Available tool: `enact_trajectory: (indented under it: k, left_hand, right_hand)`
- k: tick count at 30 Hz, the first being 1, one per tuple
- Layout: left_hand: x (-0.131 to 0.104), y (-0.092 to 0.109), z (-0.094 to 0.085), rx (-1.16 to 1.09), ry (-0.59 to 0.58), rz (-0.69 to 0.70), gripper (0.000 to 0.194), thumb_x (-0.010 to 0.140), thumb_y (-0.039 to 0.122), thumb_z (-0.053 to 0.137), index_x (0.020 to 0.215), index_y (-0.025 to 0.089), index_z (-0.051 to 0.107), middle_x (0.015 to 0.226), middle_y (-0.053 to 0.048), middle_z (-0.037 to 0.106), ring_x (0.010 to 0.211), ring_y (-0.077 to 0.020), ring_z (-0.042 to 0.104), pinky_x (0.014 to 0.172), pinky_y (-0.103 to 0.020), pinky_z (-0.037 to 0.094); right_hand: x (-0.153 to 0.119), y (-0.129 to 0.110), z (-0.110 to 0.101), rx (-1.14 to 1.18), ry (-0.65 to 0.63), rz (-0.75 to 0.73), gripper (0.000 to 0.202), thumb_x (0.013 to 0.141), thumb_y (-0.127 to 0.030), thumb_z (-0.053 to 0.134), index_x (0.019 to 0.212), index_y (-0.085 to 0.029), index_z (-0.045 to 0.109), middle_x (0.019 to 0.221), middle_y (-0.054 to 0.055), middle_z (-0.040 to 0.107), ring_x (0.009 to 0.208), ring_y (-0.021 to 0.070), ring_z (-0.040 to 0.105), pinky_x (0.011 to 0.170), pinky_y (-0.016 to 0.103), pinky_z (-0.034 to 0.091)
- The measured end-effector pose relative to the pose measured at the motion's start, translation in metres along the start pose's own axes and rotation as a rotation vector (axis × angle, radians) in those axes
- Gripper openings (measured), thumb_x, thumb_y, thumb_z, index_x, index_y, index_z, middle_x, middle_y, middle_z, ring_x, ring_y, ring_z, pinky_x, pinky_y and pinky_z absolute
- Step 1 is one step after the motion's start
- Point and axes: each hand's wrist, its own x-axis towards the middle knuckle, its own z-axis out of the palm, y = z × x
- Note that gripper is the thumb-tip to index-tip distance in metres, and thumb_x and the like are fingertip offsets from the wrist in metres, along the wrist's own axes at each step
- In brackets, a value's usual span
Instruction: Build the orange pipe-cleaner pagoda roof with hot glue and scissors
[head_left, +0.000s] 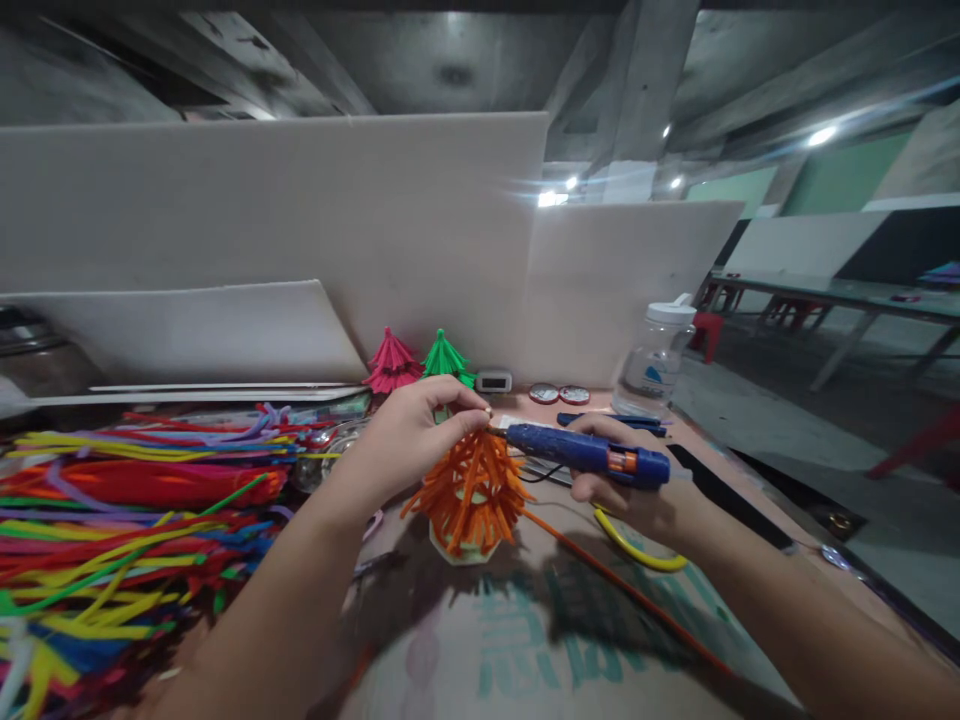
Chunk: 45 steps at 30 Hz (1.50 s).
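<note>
An orange pipe-cleaner tree stands on a pale base in the middle of the work surface. At its top, the thumb and forefinger of my left hand are pinched together; a tiny pale bit shows between the fingertips. My right hand is wrapped around a blue hot glue gun, its nozzle pointing left and close to those fingertips. Whether the nozzle touches the tree I cannot tell. A long orange pipe cleaner trails from the tree towards the lower right.
Many coloured pipe cleaners are heaped at left. Behind stand a pink tree, a green tree, a small digital display and two round tins. A water bottle is at right, near a curved yellow pipe cleaner.
</note>
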Motion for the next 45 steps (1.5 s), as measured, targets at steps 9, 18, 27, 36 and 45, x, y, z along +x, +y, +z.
enact_trajectory:
  k: [9,18,27,36,45]
  left_hand:
    - [0.003,-0.007,-0.005,0.021,0.020,-0.021,0.018,0.087,0.032,0.063,0.088,0.018,0.073,0.090,-0.004,0.072,0.084,-0.0185,0.065,0.077,-0.030,0.048]
    - [0.003,-0.006,-0.007,-0.013,0.005,-0.023,0.020,0.088,0.035,0.063,0.089,0.018,0.072,0.087,-0.004,0.071,0.082,-0.0177,0.065,0.074,-0.030,0.048]
    - [0.005,-0.006,-0.006,0.005,-0.006,-0.050,0.019,0.087,0.036,0.064,0.088,0.019,0.073,0.087,-0.002,0.071,0.082,-0.0174,0.064,0.074,-0.029,0.047]
    - [0.009,-0.017,-0.003,-0.055,0.009,-0.094,0.028,0.083,0.044,0.065,0.088,0.018,0.072,0.083,-0.003,0.071,0.079,-0.0182,0.065,0.071,-0.029,0.048]
    - [0.005,-0.005,0.001,-0.006,0.009,-0.054,0.026,0.086,0.041,0.064,0.091,0.017,0.073,0.085,-0.004,0.072,0.078,-0.0182,0.066,0.072,-0.029,0.050]
  right_hand:
    - [0.010,0.049,-0.002,0.041,0.016,0.125,0.028,0.086,-0.046,0.064,0.095,-0.021,0.056,0.082,0.001,0.066,0.074,0.0172,0.061,0.067,0.027,0.047]
    - [0.074,0.159,0.038,-0.083,-0.096,0.472,0.021,0.086,-0.029,0.071,0.100,-0.014,0.067,0.097,0.006,0.070,0.089,0.0207,0.065,0.082,0.036,0.054]
    - [0.067,0.182,0.049,-0.213,-0.121,0.536,0.030,0.092,-0.033,0.066,0.116,-0.014,0.063,0.109,0.008,0.068,0.093,0.0203,0.067,0.083,0.038,0.056]
    - [0.020,0.138,0.008,-0.364,0.065,0.375,0.040,0.090,-0.031,0.062,0.125,-0.013,0.057,0.120,0.017,0.065,0.109,0.0274,0.061,0.095,0.040,0.044]
    - [-0.031,0.056,0.062,-0.465,-0.403,0.294,0.021,0.089,-0.036,0.061,0.097,-0.016,0.063,0.096,0.013,0.071,0.083,0.0263,0.066,0.065,0.031,0.041]
